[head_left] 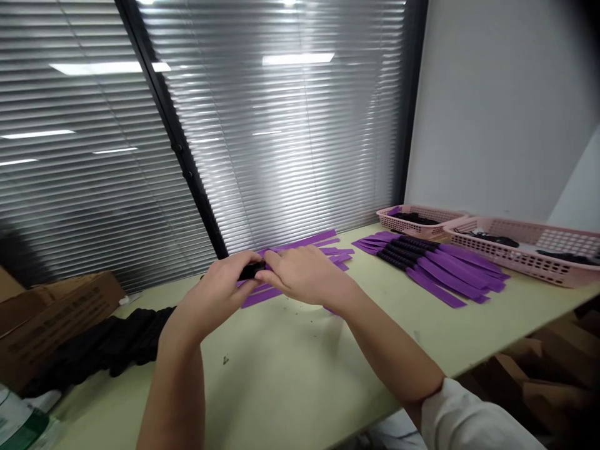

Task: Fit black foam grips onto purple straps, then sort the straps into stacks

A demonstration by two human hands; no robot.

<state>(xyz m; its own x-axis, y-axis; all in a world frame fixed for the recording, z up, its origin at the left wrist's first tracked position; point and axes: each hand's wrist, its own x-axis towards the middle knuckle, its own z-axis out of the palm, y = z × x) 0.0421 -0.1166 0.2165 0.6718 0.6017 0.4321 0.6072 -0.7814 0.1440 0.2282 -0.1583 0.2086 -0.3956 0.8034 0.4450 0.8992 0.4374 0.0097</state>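
Observation:
My left hand [220, 290] is closed around a short black ribbed grip [252, 270], its thumb below and fingers above. Against the right end of that grip, my right hand [300, 273] is pinched, and a bit of purple shows at its fingertips. What exactly sits between those fingers is hidden. Loose purple strips [260, 296] lie on the table under and behind both hands. To the right is a row of purple strips [450, 275] with black ribbed grips [400, 255] around their middles.
Two pink baskets [525, 259] with black items stand at the back right of the pale table [281, 387]. A pile of black pieces [117, 337], a cardboard box [60, 312] and a green-labelled bottle [28, 425] are at left. Blinds [290, 125] rise behind.

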